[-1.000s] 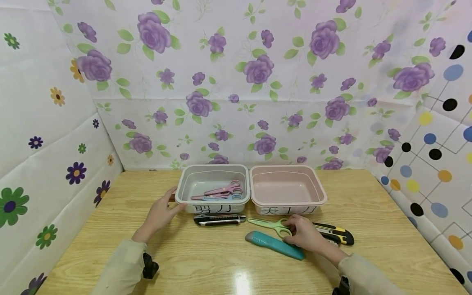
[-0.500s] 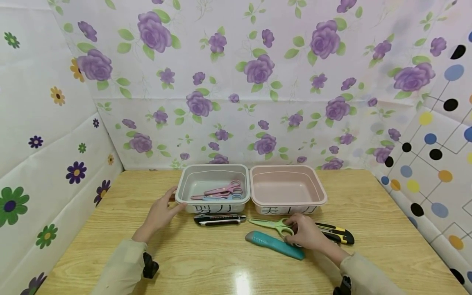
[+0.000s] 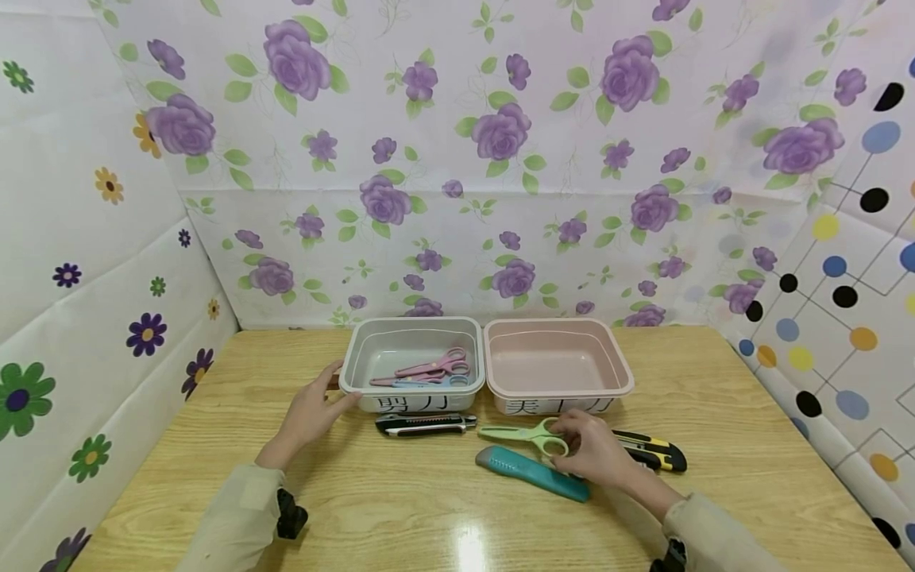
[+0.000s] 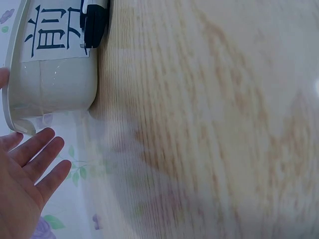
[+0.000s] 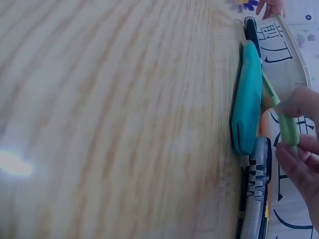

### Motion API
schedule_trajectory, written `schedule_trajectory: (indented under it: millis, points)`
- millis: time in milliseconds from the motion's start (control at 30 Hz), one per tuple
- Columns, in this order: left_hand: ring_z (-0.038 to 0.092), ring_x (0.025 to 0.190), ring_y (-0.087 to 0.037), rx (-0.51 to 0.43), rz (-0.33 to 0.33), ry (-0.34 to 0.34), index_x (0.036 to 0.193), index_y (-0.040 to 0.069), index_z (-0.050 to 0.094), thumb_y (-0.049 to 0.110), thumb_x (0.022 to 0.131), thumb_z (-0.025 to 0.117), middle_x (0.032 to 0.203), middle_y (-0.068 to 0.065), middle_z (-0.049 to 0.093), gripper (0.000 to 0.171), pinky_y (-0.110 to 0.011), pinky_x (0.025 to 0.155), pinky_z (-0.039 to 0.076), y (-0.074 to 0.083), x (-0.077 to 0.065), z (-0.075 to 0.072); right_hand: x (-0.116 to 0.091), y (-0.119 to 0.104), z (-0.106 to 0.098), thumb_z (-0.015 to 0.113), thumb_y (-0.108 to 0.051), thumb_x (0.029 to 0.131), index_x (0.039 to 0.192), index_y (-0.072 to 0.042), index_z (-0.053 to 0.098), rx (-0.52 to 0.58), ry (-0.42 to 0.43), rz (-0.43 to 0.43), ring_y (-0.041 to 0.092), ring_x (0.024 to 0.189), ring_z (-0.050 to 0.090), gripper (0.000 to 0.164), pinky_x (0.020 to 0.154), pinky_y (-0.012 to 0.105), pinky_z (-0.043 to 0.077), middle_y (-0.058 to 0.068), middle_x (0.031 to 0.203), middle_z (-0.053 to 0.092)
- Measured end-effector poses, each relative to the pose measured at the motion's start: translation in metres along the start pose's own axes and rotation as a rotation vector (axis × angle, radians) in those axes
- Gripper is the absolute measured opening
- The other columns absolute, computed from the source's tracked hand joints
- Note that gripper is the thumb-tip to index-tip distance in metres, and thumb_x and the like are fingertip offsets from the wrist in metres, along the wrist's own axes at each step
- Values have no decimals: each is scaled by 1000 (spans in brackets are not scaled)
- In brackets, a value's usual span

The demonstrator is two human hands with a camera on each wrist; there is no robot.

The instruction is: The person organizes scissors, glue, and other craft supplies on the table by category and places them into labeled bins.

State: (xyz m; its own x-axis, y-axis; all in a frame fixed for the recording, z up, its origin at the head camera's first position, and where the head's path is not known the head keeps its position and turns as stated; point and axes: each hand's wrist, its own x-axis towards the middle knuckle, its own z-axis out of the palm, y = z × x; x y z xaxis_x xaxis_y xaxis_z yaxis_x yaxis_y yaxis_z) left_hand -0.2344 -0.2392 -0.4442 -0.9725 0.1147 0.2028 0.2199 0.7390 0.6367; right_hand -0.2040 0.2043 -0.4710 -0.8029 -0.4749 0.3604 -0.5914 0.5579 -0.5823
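Observation:
My right hand (image 3: 592, 449) pinches the handle end of light green scissors (image 3: 516, 434). In the right wrist view the scissors (image 5: 285, 123) are held up between thumb and fingers, blades pointing away. A teal utility knife (image 3: 532, 473) lies just in front of that hand, and a yellow-and-black utility knife (image 3: 656, 451) lies partly hidden behind it. My left hand (image 3: 310, 413) touches the left front corner of the grey bin (image 3: 350, 367), its fingers fairly straight in the left wrist view. Pink scissors (image 3: 438, 365) and light blue scissors (image 3: 436, 382) lie inside this bin.
A pink bin (image 3: 608, 349) stands against the grey one's right side; both bear labels in front. Before the grey bin lies a black utility knife (image 3: 425, 425). A grey ridged tool (image 5: 255, 189) shows near the teal knife. Patterned cloth walls (image 3: 457, 238) enclose the wooden table (image 3: 400, 508).
My right hand has raised the green scissors slightly off the table. The left hand stays at the grey bin's corner.

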Motion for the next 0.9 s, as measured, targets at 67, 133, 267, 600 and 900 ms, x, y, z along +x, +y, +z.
schedule_trajectory:
  millis: [67, 133, 267, 600, 900]
  points:
    - [53, 107, -36, 0, 3, 0, 141, 6, 31, 44, 87, 57, 119, -20, 55, 71, -52, 81, 45, -1, 0, 1, 0, 0, -1, 75, -5, 67, 98, -2, 67, 33, 4, -14, 8, 66, 53, 33, 54, 20, 48, 2, 85, 56]
    - [53, 106, -36, 0, 5, 1, 140, 6, 31, 44, 87, 57, 119, -20, 56, 71, -52, 81, 45, -1, 0, 1, 0, 0, -1, 75, -5, 67, 98, -2, 67, 59, 11, -27, 10, 67, 54, 32, 55, 20, 49, 3, 87, 56]
    - [53, 106, -37, -1, 9, 2, 140, 6, 31, 44, 87, 57, 118, -20, 56, 71, -53, 81, 45, -1, 0, 1, 0, -3, -3, 75, -4, 67, 98, -2, 66, 100, 13, -52, 12, 68, 55, 33, 55, 20, 50, 6, 89, 57]
    - [53, 106, -37, -5, 12, 6, 140, 6, 32, 43, 87, 57, 118, -20, 56, 70, -53, 82, 45, 1, 0, -1, 5, -11, -8, 75, -6, 68, 98, -5, 67, 101, 20, -70, 9, 68, 54, 31, 56, 21, 50, 4, 91, 57]
    - [53, 106, -37, 0, 14, 8, 140, 5, 32, 43, 87, 57, 118, -21, 56, 70, -53, 81, 45, 2, -1, -1, 14, -20, -15, 74, -7, 70, 100, -6, 67, 78, 24, -90, 13, 70, 56, 31, 58, 25, 51, 3, 97, 58]
